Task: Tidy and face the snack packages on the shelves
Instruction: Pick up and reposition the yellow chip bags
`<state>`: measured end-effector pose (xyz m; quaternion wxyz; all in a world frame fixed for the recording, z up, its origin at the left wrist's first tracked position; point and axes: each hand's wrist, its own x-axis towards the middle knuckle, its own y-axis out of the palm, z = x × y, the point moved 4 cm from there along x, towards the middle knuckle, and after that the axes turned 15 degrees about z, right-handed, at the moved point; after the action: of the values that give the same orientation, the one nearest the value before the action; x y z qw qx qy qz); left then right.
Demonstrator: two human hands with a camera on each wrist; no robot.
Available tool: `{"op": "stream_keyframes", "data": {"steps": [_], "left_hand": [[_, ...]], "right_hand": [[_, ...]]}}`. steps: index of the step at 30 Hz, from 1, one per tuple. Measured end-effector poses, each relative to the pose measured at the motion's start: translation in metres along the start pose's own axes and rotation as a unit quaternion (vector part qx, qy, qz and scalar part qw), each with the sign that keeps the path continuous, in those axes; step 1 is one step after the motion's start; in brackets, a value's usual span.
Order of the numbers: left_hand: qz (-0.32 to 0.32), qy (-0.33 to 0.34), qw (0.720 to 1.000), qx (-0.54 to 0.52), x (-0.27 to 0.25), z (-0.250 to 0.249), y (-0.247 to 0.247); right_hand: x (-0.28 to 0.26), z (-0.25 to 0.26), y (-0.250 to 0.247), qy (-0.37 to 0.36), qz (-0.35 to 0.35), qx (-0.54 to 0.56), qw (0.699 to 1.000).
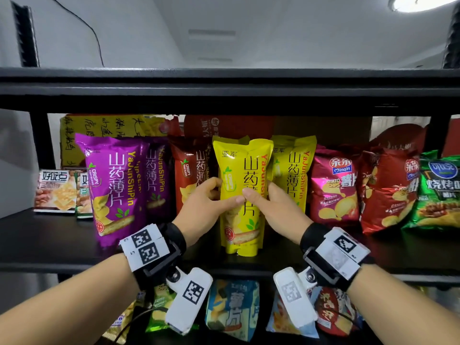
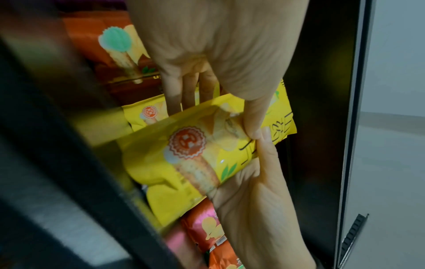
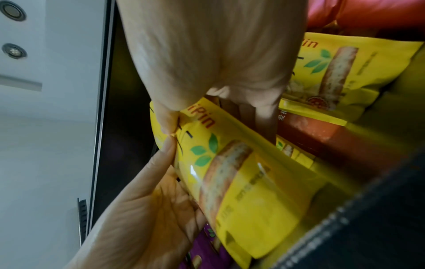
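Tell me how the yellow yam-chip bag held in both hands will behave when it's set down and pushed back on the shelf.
The yellow bag is puffy and its film creases under the left hand and right hand, so it's probably light and soft. Standing tall on a narrow base, it may tip if pushed high. Its glossy film shows glare, so it likely slides easily on the shelf.

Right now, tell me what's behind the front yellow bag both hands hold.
Behind the yellow bag, gripped by left hand and right hand, a red package rises above it. Its lower part is hidden.
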<state>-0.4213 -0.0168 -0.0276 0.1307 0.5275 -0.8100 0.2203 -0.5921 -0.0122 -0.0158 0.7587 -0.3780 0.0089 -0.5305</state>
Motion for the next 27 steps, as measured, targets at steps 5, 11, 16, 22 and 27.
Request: {"op": "stream_keyframes", "data": {"steps": [5,11,16,22,27], "left_hand": [[0.031,-0.031,0.999,0.008,-0.016,0.014,0.006],[0.014,-0.029,0.998,0.060,-0.026,-0.002,0.002],[-0.009,0.204,0.919,0.337,-0.045,-0.066,-0.005],[0.101,0.289,0.825,0.476,-0.062,-0.106,0.021],[0.038,0.327,0.824,0.462,-0.063,-0.124,0.024]], "right_hand": [[-0.008,-0.016,0.010,0.025,0.035,-0.012,0.999],[-0.017,0.003,0.006,0.066,0.071,0.032,0.995],[-0.021,0.053,-0.013,0.080,0.080,0.248,0.962],[-0.024,0.077,-0.012,0.121,0.133,0.346,0.921],[-0.026,0.071,-0.012,0.110,0.138,0.401,0.899]]}}
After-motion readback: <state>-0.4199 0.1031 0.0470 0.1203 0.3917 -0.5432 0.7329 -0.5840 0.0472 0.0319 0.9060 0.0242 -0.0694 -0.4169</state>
